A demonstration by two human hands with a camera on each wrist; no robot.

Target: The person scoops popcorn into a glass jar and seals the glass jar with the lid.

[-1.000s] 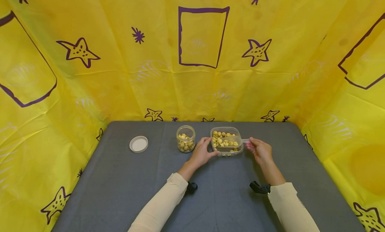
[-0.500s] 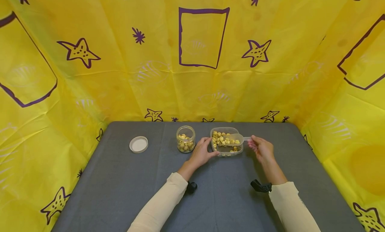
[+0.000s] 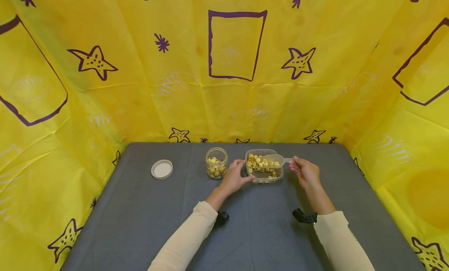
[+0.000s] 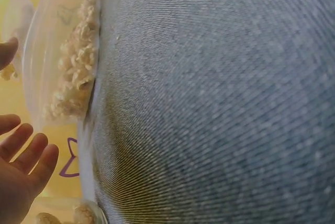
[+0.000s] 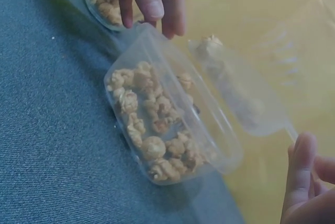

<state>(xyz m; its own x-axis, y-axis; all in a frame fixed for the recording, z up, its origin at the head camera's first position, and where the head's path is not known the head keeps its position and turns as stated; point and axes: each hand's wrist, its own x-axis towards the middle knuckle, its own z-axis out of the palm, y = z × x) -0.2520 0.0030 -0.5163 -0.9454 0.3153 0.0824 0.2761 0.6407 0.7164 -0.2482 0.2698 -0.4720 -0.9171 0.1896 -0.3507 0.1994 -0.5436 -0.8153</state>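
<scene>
My right hand (image 3: 306, 173) pinches the handle of a translucent plastic scoop (image 3: 277, 159), which carries popcorn. In the right wrist view the scoop (image 5: 233, 90) hangs tilted above the rim of a clear plastic food container (image 5: 172, 93). Caramel-coloured popcorn (image 5: 152, 148) lies in the container. My left hand (image 3: 234, 177) holds the container's left side, thumb at the front corner and fingers farther back. In the left wrist view several of its fingers (image 4: 39, 158) are bent loosely beside the container (image 4: 63, 62). An uncapped glass jar (image 3: 216, 163), partly filled with popcorn, stands left of that hand.
A round white lid (image 3: 162, 169) lies on the grey cloth-covered table (image 3: 154, 208), left of the jar. Yellow patterned curtains (image 3: 189, 103) enclose the table at the back and sides. Both wrists wear dark camera mounts.
The right hand has lifted and tilted the scoop slightly, away from the popcorn at the container's bottom. The left hand stays at the container's side; jar and lid have not moved.
</scene>
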